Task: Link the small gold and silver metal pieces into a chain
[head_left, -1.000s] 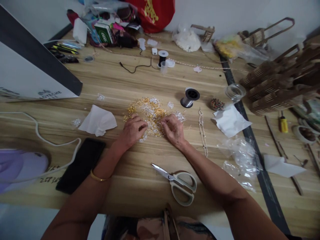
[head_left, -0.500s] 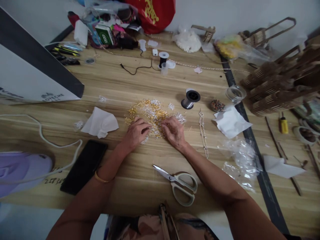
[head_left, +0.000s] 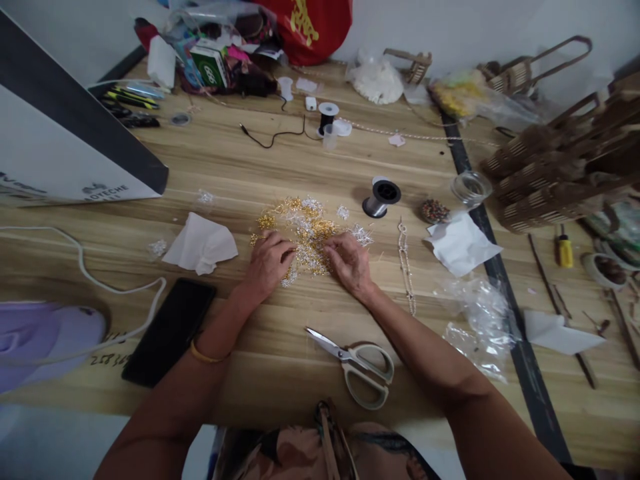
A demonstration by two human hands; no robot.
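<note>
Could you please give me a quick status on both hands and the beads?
Left hand and right hand down in bead pile, grip unclear. Scissors near, not obstructing.

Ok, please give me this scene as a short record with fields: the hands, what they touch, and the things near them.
left hand: fingers curled, in the near edge of the bead pile
right hand: fingers pinched in the pile; what they grip is too small to tell
bead pile: gold and clear pieces, loose on the table
scissors: near the person, untouched
phone: beside left forearm
wire spool: beyond the pile
</note>
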